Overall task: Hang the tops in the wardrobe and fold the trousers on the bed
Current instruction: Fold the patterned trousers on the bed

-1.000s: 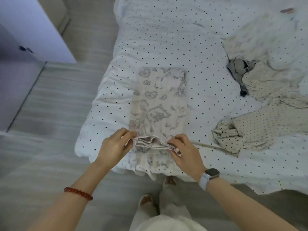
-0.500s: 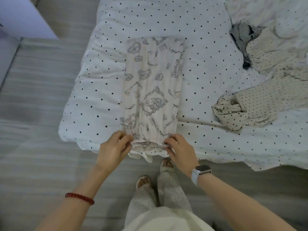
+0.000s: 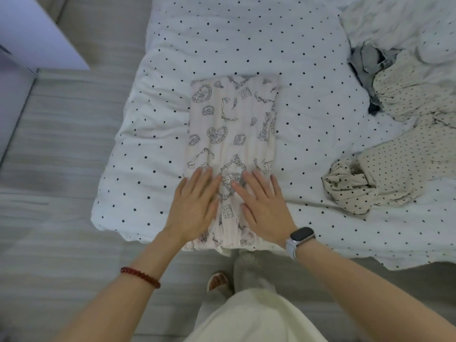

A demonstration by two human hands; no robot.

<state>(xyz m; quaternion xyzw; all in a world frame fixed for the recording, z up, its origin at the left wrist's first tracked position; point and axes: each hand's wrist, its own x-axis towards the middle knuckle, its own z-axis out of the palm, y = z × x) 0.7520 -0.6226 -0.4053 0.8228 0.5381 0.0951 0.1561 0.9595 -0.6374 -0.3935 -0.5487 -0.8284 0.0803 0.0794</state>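
Now both the left hand [image 3: 195,206] and the right hand [image 3: 265,208] press flat, fingers straight, on the cream printed cotton trousers [image 3: 232,134] at frame centre on the white dotted bed cover [image 3: 246,33], smoothing; next probably folding them once more.

Bedroom — bed [image 3: 222,45]; wardrobe [image 3: 32,33]

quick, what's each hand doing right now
Left hand: open, fingers flat on the printed trousers, holding nothing.
Right hand: open, fingers flat on the same trousers, holding nothing.
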